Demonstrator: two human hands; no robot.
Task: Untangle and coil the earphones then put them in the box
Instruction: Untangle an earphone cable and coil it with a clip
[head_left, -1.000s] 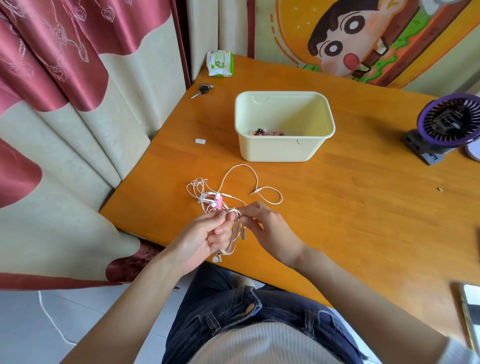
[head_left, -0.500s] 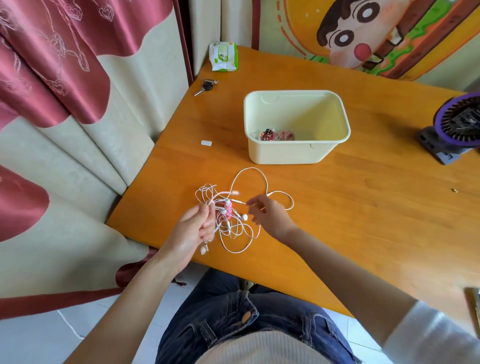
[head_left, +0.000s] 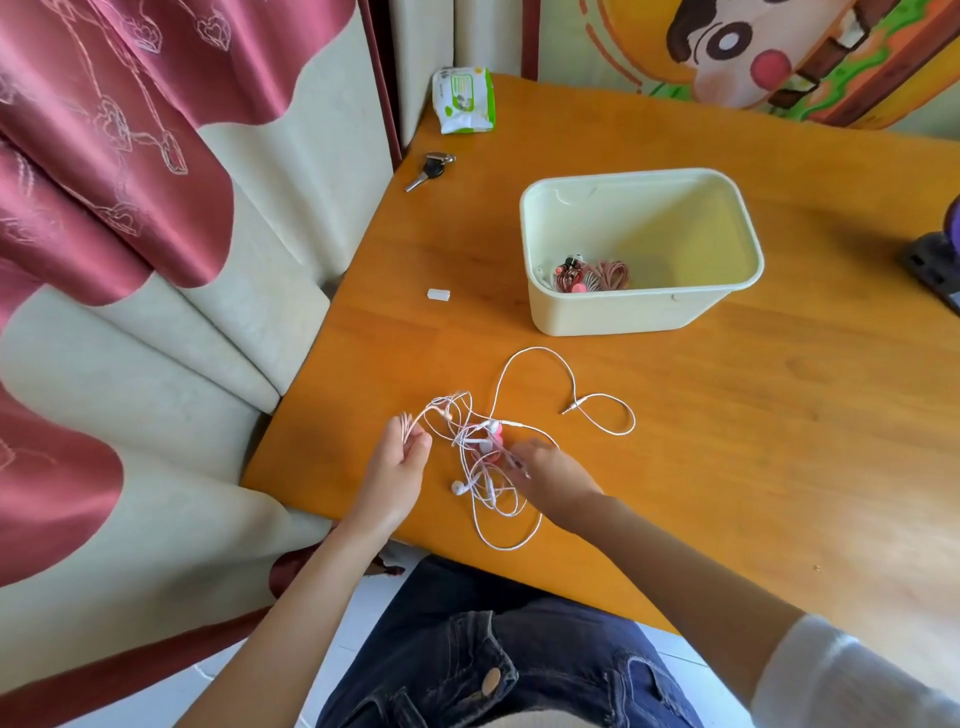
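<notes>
Earphones (head_left: 485, 470) looser, hands (head_left: 397, 470) farther apart than before

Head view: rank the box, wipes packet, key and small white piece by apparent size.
1. box
2. wipes packet, which lies farthest from the camera, so it may look smaller than it is
3. key
4. small white piece

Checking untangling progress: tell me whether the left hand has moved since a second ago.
Yes. The left hand has pulled left, away from the box, gripping the earphones.
</notes>
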